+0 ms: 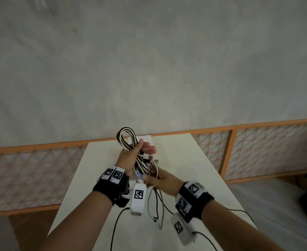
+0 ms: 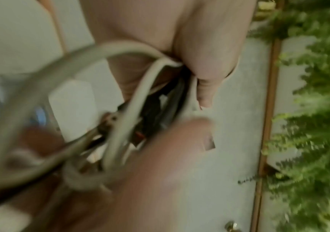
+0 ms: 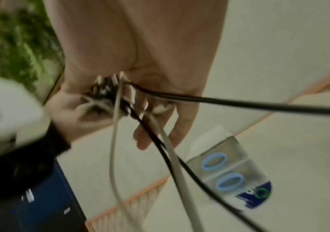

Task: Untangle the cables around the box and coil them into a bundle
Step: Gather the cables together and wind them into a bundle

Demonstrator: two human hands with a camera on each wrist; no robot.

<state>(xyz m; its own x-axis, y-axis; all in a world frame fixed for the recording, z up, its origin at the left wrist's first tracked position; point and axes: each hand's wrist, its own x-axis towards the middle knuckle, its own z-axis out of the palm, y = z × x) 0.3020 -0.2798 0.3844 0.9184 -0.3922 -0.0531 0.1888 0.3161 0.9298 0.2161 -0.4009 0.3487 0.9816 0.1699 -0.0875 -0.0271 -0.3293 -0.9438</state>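
A bundle of white, grey and black cables (image 1: 141, 160) is held up over the white table (image 1: 194, 169). My left hand (image 1: 145, 146) grips its upper part, and looped ends (image 1: 126, 134) stick out above the fist. Lower down, my right hand (image 1: 150, 178) pinches the bundle between thumb and fingers. Loose cable ends (image 1: 156, 205) hang below toward the table. The left wrist view shows the cables (image 2: 120, 125) running through the left palm under the thumb (image 2: 204, 89). In the right wrist view the dangling ends (image 3: 116, 149) drop past a white box (image 3: 225, 171) with blue rings; that box (image 1: 148, 139) lies behind the hands.
An orange lattice fence (image 1: 228, 153) runs behind and beside the table, with a concrete wall (image 1: 149, 69) beyond it. Green plants (image 2: 309, 125) hang along the fence. Thin black camera leads (image 1: 115, 225) trail over the table's near end.
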